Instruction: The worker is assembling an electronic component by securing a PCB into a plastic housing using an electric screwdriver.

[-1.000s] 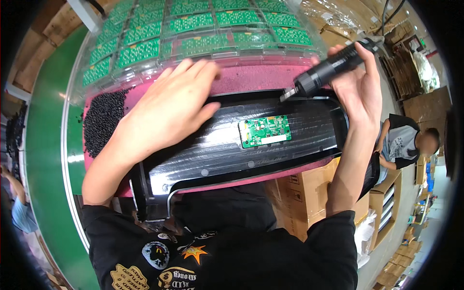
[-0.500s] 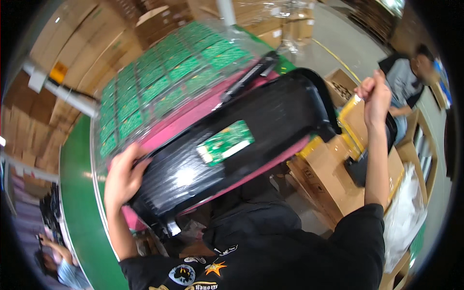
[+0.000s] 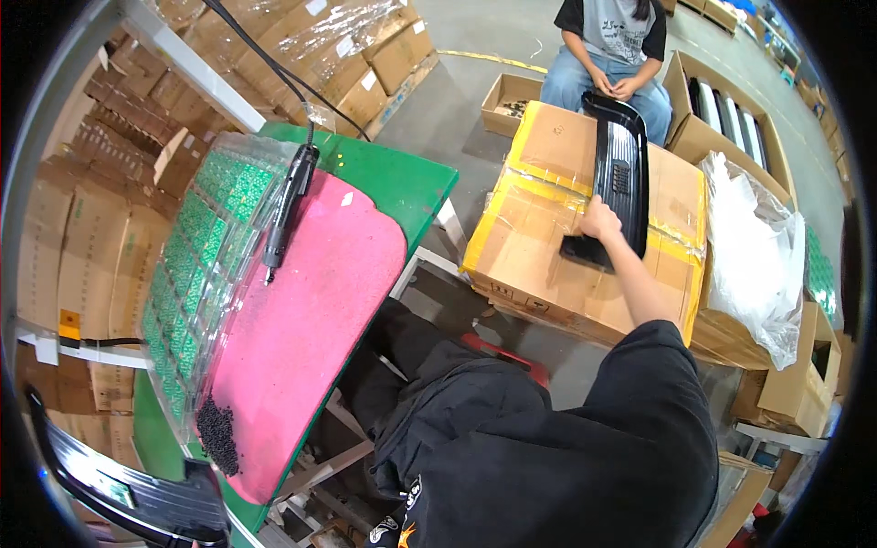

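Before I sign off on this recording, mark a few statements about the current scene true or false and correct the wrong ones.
1. The right hand is at a black housing lying on a cardboard box. True.
2. The black driver is in the right hand. False: it is beside the green circuit boards, away from that hand.
3. Small black pieces are heaped on the pink mat. True.
4. The co-worker is behind the green circuit boards. False: they are beyond the cardboard box.
5. A second black housing shows at the lower left. True.
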Available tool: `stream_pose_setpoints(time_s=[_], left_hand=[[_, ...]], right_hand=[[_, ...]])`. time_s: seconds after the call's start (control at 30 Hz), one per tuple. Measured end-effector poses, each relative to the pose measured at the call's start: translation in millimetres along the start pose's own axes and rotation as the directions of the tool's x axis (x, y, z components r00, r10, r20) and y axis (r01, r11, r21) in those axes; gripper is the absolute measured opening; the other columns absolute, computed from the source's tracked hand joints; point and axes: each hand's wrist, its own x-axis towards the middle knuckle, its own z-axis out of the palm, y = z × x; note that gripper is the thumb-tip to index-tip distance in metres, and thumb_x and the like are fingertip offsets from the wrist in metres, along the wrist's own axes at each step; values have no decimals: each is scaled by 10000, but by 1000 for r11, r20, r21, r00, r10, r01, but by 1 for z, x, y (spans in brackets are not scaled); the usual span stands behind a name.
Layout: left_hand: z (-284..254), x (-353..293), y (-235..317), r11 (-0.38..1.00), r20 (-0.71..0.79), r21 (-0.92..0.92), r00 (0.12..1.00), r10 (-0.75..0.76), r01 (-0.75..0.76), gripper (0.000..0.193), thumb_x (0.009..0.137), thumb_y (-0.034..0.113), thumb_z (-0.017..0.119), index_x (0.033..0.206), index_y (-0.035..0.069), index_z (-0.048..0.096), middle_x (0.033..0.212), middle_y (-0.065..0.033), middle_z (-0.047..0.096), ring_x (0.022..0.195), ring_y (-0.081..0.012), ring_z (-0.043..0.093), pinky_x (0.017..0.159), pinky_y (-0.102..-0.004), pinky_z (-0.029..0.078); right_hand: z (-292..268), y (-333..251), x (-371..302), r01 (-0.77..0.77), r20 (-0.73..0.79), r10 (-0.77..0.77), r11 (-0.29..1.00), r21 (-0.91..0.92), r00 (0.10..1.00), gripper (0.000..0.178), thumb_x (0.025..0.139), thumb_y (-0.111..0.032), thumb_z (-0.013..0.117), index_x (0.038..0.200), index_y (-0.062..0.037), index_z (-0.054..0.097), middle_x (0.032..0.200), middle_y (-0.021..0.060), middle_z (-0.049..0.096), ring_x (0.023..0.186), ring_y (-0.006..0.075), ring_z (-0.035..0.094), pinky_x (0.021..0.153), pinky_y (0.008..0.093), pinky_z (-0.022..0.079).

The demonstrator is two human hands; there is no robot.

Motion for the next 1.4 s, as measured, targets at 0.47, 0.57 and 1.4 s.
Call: stream_pose_setpoints(time_s=[0.47,0.57,1.4], left_hand=[[-183,98,-83,794,-100,-401,840,-533,456,231,906,172,537,1056,11,607,997,-126,668,793,-255,627,640,-346,548],[-213,110,-104,774,-140,-387,797,-587,501,204,880,221,673,1004,82,590,982,-97,642,917,-249,626,752,-399,559],[238,-22,-87,820,958,103,-164,-234,-564,570,845,343,707,1265,-1,534,1229,-177,578,1192,-358,542,1000,-424,444]], right_hand=[[-1,-5,-23,236,-4,-238,964,-120,971,504,905,-409,539,1032,67,643,1097,299,646,1037,442,632,868,520,515],[5,1,-9,421,8,-424,897,-137,906,445,901,-325,554,979,108,619,989,337,647,963,468,642,823,526,512],[-169,-287,-222,918,107,-917,-392,-59,-385,223,666,-90,730,833,-56,587,890,71,580,789,251,564,683,360,454]])
